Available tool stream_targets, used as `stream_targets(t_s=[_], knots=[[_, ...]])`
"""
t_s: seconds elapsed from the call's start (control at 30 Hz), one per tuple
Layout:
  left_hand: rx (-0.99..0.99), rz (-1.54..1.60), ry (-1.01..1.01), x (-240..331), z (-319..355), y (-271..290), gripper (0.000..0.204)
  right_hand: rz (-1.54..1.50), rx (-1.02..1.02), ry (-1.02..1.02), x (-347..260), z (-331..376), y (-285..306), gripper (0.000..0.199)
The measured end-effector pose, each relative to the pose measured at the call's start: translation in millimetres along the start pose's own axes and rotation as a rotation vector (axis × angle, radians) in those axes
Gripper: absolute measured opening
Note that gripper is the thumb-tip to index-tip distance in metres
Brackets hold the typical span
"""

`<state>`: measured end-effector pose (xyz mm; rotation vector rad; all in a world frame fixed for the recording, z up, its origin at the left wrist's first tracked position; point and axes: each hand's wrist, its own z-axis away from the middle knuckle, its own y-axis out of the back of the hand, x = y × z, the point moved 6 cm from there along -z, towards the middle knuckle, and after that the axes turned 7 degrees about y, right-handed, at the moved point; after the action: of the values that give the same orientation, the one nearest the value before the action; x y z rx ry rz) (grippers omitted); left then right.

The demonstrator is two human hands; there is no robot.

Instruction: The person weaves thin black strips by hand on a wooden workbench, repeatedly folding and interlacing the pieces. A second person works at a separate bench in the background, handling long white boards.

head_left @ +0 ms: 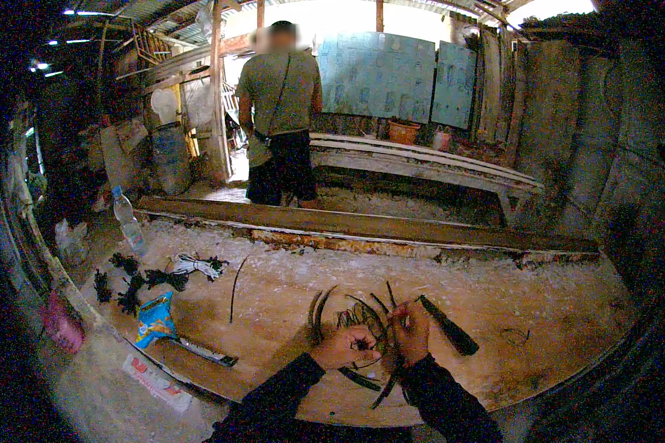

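My left hand (346, 348) is closed around a loose bundle of dark curved strips (363, 314), with thin loops of wire or cord among them. A small dark spiky knot shows at its fingers. On the bundle's right side, my right hand (414, 326) pinches some of the strips; exactly what its fingertips hold is too small to tell. Several strip ends stick out above and below both hands. Just right of the right hand lies a dark tapered piece (451, 328), narrow at the far end. A single thin dark strip (236, 289) rests apart on the left.
Dark bundles (166, 279), a white cord bundle (199, 266), a blue snack packet (155, 319), a knife-like tool (208, 354) and a clear bottle (128, 221) stand or lie on the left. A raised beam (362, 225) edges the worktable's far side. Beyond it, a person (281, 103) stands near a bench (421, 162).
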<state>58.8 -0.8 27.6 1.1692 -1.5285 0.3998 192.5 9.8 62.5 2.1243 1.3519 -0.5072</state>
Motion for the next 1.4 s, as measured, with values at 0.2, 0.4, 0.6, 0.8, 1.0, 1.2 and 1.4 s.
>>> stream_targets(t_s=[0.2, 0.4, 0.6, 0.8, 1.0, 1.2, 1.4], knots=[[0.196, 0.021, 0.095, -4.8, 0.2, 13.6, 0.024, 0.291, -0.102, 0.071, -2.1, 0.8, -0.9, 0.011], [0.643, 0.117, 0.24, -32.4, 8.9, 55.1, 0.015, -0.212, -0.116, -0.123, 4.9, 6.2, -12.3, 0.008], [0.832, 0.171, 0.247, -49.3, 18.3, 70.6, 0.011, -0.47, -0.642, -0.212, -33.7, 27.9, -39.6, 0.013], [0.814, 0.164, 0.224, -48.4, 14.9, 65.6, 0.006, -0.445, -0.722, 0.004, -56.9, 25.0, -41.4, 0.019], [0.787, 0.026, 0.222, -34.0, 16.3, 58.4, 0.006, -0.39, -0.757, 0.051, -54.6, 26.9, -42.5, 0.02], [0.694, -0.119, 0.117, -29.4, 10.3, 53.5, 0.009, -0.371, -0.651, 0.001, -59.1, 20.9, -34.0, 0.012], [0.527, -0.106, 0.216, -28.0, 6.4, 44.3, 0.02, -0.372, -0.503, -0.183, -44.0, 19.6, -24.2, 0.006]])
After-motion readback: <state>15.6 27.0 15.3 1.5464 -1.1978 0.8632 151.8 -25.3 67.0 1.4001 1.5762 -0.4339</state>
